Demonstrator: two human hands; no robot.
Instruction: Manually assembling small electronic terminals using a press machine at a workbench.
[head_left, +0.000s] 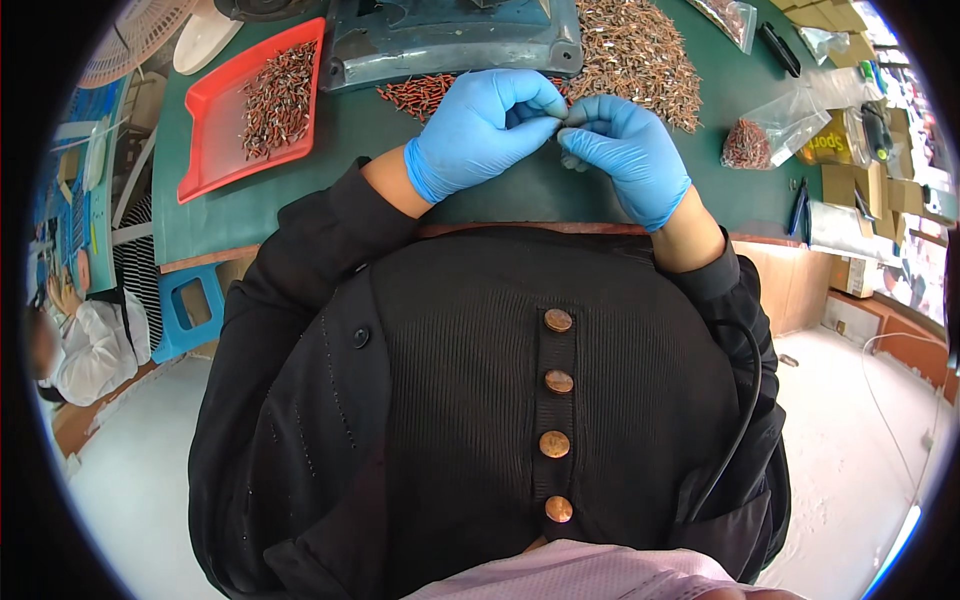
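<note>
Hands in blue gloves, pinched; cannot tell on what.
Slim reddish rods look light, stiff; best pinched mid-length.

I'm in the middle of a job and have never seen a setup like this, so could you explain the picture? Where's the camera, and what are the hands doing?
There's no machine here: a person works bare of tools, in blue gloves. The single picture comes from a wide fisheye camera on their head, looking down, so straight edges bend near the rim.

The left hand and right hand meet at the fingertips; anything pinched there is too small to make out. On the green table lie a red tray of small parts at left, a dark red pile partly behind the left hand, a larger brownish pile beyond the right hand, and a clear bag of parts at right.
</note>
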